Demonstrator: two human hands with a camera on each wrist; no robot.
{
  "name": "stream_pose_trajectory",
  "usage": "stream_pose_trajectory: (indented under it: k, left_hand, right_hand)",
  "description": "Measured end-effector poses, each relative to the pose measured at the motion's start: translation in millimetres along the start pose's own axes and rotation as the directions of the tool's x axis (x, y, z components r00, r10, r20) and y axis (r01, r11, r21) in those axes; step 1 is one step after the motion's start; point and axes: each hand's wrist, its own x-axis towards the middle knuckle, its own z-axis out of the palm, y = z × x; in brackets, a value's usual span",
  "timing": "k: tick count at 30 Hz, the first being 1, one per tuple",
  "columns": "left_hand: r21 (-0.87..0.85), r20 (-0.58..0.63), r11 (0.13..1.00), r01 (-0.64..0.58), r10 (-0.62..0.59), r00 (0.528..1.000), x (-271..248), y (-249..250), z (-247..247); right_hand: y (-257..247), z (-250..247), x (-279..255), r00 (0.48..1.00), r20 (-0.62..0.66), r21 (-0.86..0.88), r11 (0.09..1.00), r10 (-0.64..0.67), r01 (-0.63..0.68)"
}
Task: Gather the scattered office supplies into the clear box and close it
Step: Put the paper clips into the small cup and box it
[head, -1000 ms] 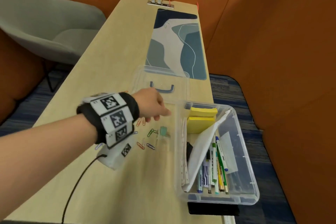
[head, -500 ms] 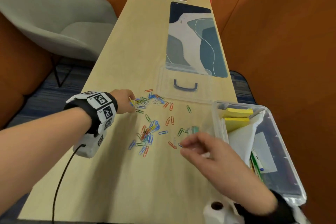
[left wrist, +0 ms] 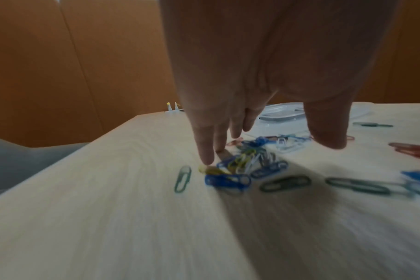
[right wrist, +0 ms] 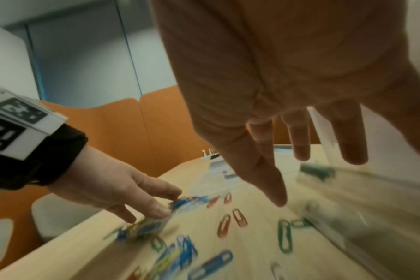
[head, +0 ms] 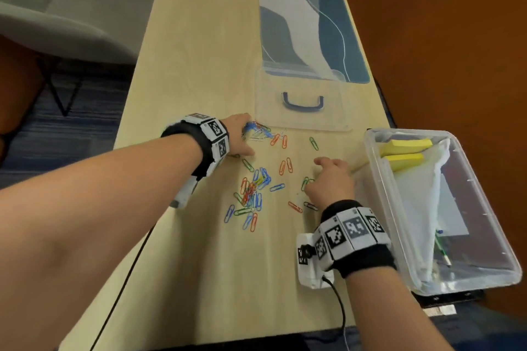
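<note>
Paper clips (head: 253,194) light, slippery, flat on bench (head: 199,265); best raked into heap, then scooped; left hand (head: 239,137) fingers (left wrist: 205,151) straight, touching clips; right hand (head: 328,182) fingers (right wrist: 271,181) spread, nothing held.

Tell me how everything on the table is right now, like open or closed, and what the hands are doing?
Clear box: open, with yellow sticky notes and paper inside.
Lid: off, lying flat on the table beyond the paper clips.
Paper clips: scattered loose on the table.
Left hand: fingers straight, tips down on a bunch of clips.
Right hand: open, over the clips beside the box.
</note>
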Motion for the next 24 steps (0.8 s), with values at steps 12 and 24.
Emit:
stream_pose_trajectory:
  k: [12,24]
  left_hand:
    - [-0.048,-0.064,0.957,-0.285,0.282,0.957,-5.9,-5.7,14.0]
    - [-0.066,0.026,0.935,-0.348,0.35,0.936,20.0,39.6,41.2]
  right_hand:
    - [12.5,14.4,-9.8,0.997,-0.081,0.024,1.0,-0.014,0.016]
    - [14.5,-16.3,-15.1,0.997,-0.015,0.402,0.912,-0.076,0.076]
